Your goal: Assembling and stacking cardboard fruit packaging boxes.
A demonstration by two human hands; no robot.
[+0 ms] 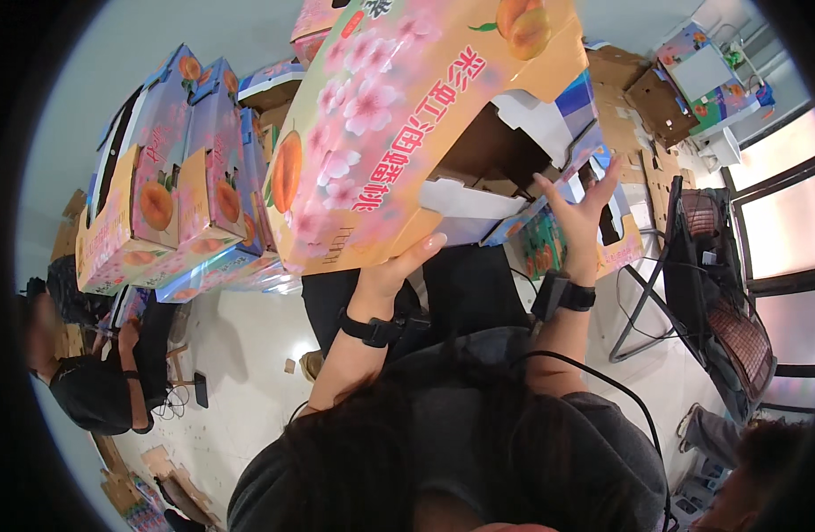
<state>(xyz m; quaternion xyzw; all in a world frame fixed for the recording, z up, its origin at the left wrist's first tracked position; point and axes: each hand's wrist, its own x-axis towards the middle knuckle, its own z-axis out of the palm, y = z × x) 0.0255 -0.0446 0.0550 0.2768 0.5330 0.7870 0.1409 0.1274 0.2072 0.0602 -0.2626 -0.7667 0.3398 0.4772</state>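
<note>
Over the lap [474, 288], printed carton [372, 151] is gripped by left hand [400, 268]. Right hand [578, 217] is held beside flaps [533, 120], fingers [604, 183] spread.

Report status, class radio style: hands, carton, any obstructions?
Left hand thumb at lower edge of blossom-print fruit carton, fingers hidden. Right hand spread at its open side. Carton tilted. Stacked fruit cartons close on left.
</note>
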